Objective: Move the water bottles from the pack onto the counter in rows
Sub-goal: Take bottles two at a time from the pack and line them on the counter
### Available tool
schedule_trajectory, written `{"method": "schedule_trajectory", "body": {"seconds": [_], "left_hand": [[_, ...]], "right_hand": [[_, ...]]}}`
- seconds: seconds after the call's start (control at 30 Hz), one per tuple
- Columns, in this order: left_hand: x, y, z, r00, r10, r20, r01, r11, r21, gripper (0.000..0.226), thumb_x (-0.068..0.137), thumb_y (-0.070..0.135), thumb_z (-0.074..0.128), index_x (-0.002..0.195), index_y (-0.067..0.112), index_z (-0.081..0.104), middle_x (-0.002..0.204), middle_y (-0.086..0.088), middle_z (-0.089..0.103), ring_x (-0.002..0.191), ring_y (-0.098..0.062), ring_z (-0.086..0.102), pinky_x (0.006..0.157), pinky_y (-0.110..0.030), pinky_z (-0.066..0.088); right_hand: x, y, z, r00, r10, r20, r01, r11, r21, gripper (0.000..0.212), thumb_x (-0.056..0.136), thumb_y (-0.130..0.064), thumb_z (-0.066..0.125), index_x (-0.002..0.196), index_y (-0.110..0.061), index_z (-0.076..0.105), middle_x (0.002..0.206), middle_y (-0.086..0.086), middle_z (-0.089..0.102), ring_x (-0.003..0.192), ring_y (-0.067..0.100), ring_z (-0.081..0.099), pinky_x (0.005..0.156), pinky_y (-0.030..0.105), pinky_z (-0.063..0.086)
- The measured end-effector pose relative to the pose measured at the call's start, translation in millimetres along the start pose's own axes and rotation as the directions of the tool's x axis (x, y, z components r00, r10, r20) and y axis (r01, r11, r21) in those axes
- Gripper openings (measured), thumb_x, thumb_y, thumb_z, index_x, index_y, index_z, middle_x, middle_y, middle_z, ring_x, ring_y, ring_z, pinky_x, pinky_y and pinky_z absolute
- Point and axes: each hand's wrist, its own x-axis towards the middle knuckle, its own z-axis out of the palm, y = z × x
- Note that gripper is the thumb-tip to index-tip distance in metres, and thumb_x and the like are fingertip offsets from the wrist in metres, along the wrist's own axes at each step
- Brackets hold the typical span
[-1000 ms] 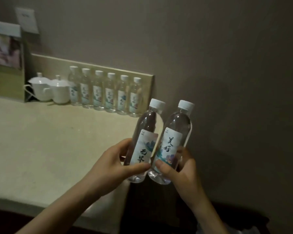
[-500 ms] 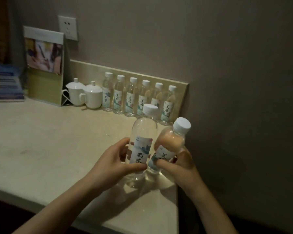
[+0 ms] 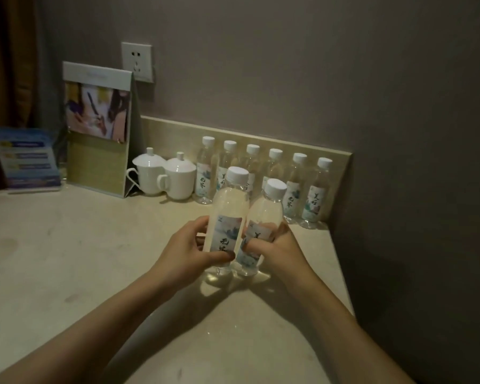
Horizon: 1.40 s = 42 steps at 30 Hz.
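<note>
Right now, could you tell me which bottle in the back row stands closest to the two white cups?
The leftmost bottle of the six along the backsplash stands right beside the nearer lidded cup.

Hotel room: lidded teacups [image 3: 165, 173], complimentary bottle row [image 3: 263, 176], tent card [image 3: 97, 128], stone counter [image 3: 94, 259].

Two upright bottles [image 3: 227, 217] before six-bottle row [image 3: 294, 189].
</note>
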Motion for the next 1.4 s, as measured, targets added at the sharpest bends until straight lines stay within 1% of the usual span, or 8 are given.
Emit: {"method": "schedule_trajectory", "body": {"seconds": [0.13,0.43,0.6,0.7,0.83,1.07,1.23,1.4], "left_hand": [[41,-18,-35,0.998,0.02,0.057,-0.018,0.999,-0.029,0.057,0.07,0.004,0.082,0.119,0.024,0.059,0.11,-0.001,0.069,0.098,-0.018,0.069,0.082,-0.037,0.061],[111,-53,-80,0.981,0.038,0.189,-0.034,0.999,-0.026,0.058,0.075,0.008,0.079,0.127,0.016,0.056,0.115,0.0,0.067,0.103,-0.017,0.068,0.09,-0.04,0.058],[130,-62,-80,0.977,0.082,0.196,-0.079,0.997,-0.021,0.056,0.076,0.013,0.079,0.127,0.022,0.055,0.115,0.006,0.065,0.1,-0.008,0.065,0.074,-0.019,0.055],[137,-66,-75,0.975,0.133,0.176,-0.139,0.99,0.022,0.053,0.075,0.017,0.08,0.121,0.03,0.056,0.111,0.011,0.065,0.098,-0.002,0.063,0.077,-0.018,0.054],[142,-69,-71,0.982,0.173,0.073,-0.183,0.97,0.161,0.064,0.071,0.026,0.084,0.127,0.023,0.052,0.108,0.014,0.06,0.094,-0.002,0.061,0.078,-0.019,0.051],[163,-75,-57,0.983,0.177,-0.044,-0.154,0.933,0.324,0.059,0.068,0.045,0.081,0.119,0.024,0.059,0.106,0.004,0.065,0.092,-0.013,0.063,0.08,-0.037,0.058],[171,-76,-47,0.974,0.19,-0.121,-0.143,0.937,0.319,0.052,0.073,0.032,0.082,0.115,0.016,0.057,0.109,0.0,0.064,0.096,-0.014,0.061,0.078,-0.025,0.051],[181,-80,-44,0.967,0.212,-0.143,-0.155,0.93,0.334,0.049,0.075,0.033,0.08,0.117,0.015,0.06,0.11,-0.001,0.065,0.099,-0.016,0.063,0.083,-0.031,0.056]], "right_hand": [[36,-7,34,0.994,0.107,0.006,-0.107,0.992,0.064,0.06,0.058,-0.011,0.078,0.115,-0.019,0.061,0.107,0.006,0.073,0.103,0.027,0.07,0.085,0.051,0.057],[80,-24,73,0.985,0.125,-0.12,-0.134,0.988,-0.077,0.045,0.074,0.005,0.067,0.104,-0.026,0.052,0.103,-0.002,0.063,0.099,0.017,0.061,0.084,0.034,0.052],[78,-16,75,0.982,0.123,-0.14,-0.157,0.952,-0.264,0.066,0.075,-0.024,0.078,0.13,-0.024,0.041,0.123,-0.002,0.06,0.111,0.017,0.061,0.095,0.04,0.052],[74,-14,82,0.953,0.115,-0.28,-0.238,0.856,-0.459,0.068,0.071,-0.045,0.079,0.121,-0.022,0.039,0.12,-0.001,0.059,0.105,0.02,0.062,0.089,0.043,0.056],[86,-16,94,0.927,0.034,-0.375,-0.269,0.756,-0.597,0.067,0.077,-0.044,0.073,0.126,-0.013,0.038,0.122,0.004,0.06,0.102,0.024,0.062,0.08,0.036,0.053],[108,-1,101,0.889,-0.015,-0.458,-0.281,0.772,-0.571,0.065,0.079,-0.044,0.073,0.123,-0.017,0.034,0.12,0.004,0.062,0.106,0.025,0.063,0.077,0.033,0.053],[120,2,99,0.887,-0.022,-0.462,-0.279,0.77,-0.573,0.062,0.081,-0.04,0.072,0.121,-0.016,0.032,0.118,0.006,0.061,0.106,0.026,0.061,0.082,0.037,0.056],[128,4,96,0.886,-0.039,-0.463,-0.286,0.74,-0.609,0.065,0.08,-0.044,0.071,0.126,-0.013,0.035,0.125,0.008,0.055,0.112,0.027,0.056,0.089,0.041,0.053]]}}
